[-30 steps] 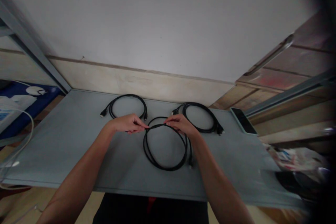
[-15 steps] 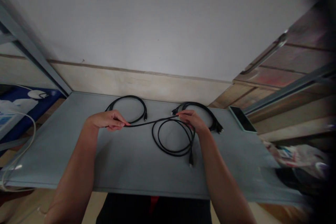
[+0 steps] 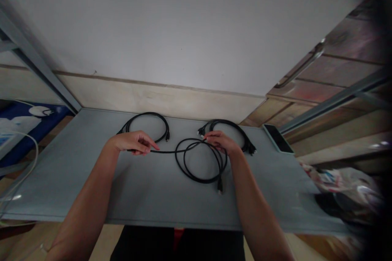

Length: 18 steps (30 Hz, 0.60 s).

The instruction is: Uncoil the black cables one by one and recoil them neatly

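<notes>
A black cable (image 3: 200, 180) lies in loose, overlapping loops at the middle of the grey table (image 3: 171, 206). My left hand (image 3: 137, 142) pinches a stretch of it at the left, and a short end sticks out past the fingers. Further right, my right hand (image 3: 219, 140) is closed on the same cable at the top of the loops. One plug of this cable (image 3: 219, 185) rests near my right forearm. Behind my left hand lies a coiled black cable (image 3: 148, 113); another coiled black cable (image 3: 234, 123) is behind my right hand.
A phone (image 3: 278, 138) lies at the table's back right. Plastic bags (image 3: 346, 183) and a dark object (image 3: 330, 204) are at the right edge. A white cable (image 3: 36, 151) hangs at the left. A wall (image 3: 159, 98) closes off the back.
My left hand has moved slightly right and down along the cable, with its index finger more extended. The stretch between my hands hangs slacker and lower.
</notes>
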### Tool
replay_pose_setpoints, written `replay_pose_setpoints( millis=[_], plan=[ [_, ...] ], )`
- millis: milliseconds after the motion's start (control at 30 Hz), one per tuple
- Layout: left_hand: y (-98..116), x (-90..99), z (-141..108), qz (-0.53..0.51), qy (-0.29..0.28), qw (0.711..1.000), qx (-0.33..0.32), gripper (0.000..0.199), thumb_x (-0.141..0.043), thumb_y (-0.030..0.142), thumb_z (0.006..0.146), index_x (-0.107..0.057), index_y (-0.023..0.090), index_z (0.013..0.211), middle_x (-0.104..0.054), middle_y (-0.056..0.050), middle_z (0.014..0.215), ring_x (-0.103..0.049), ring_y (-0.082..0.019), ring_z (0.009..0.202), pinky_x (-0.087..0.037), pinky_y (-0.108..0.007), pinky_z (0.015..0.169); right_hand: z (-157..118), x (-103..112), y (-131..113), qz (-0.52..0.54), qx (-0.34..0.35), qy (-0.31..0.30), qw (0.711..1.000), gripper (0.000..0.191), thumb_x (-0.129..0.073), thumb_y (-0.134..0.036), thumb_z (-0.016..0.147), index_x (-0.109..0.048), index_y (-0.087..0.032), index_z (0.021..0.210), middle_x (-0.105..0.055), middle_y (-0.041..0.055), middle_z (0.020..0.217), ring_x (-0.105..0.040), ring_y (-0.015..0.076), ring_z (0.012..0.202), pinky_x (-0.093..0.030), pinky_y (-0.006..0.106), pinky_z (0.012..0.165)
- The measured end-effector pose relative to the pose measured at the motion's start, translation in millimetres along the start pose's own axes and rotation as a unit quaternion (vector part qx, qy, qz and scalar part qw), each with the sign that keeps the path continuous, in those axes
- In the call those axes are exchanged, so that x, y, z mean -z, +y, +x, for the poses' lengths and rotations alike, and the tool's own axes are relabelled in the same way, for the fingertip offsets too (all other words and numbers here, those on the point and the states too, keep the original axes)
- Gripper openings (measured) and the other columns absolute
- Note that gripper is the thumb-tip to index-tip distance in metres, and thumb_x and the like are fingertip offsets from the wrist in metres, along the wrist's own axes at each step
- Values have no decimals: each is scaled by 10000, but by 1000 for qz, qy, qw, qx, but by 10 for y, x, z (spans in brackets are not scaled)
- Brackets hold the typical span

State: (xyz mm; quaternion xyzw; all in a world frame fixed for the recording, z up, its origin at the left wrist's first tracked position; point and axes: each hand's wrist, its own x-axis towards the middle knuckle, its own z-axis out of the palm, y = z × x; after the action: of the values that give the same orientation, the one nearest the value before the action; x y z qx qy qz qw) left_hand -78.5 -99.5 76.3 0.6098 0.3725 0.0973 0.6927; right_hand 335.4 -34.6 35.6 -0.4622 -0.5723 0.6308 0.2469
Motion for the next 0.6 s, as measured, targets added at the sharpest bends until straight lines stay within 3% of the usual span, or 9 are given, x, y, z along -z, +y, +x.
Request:
replay_pose_setpoints(
  millis=[133,267,400,600],
  plan=[
    [42,-72,113,-24,71,996,-47,522,-745,255,740,-659,219,1254,-658,-30,816,-542,-88,580,-417,-189,513,103,-6,42,90,71,78,990,372,-779,-412,691,-686,-157,946,-318,-101,483,-243,42,399,-190,194,362],
    [18,-189,314,-53,106,990,-72,549,-742,262,747,-640,171,1278,-673,-54,809,-560,-99,584,-430,-209,524,148,45,67,125,100,133,978,356,-803,-380,672,-690,-158,926,-296,-100,494,-216,40,412,-166,188,359],
    [-32,-303,490,-82,115,987,-71,575,-753,254,731,-634,140,1282,-654,-31,717,-516,-80,504,-392,-208,482,102,82,57,122,94,123,980,336,-797,-368,685,-693,-149,918,-285,-98,501,-216,39,418,-154,187,362],
    [13,-444,554,-112,130,983,-61,514,-764,273,729,-679,111,1210,-648,-35,725,-437,-45,469,-301,-196,431,50,10,34,67,56,51,995,340,-761,-402,731,-702,-143,942,-345,-81,497,-256,46,414,-159,197,367]
  ],
)
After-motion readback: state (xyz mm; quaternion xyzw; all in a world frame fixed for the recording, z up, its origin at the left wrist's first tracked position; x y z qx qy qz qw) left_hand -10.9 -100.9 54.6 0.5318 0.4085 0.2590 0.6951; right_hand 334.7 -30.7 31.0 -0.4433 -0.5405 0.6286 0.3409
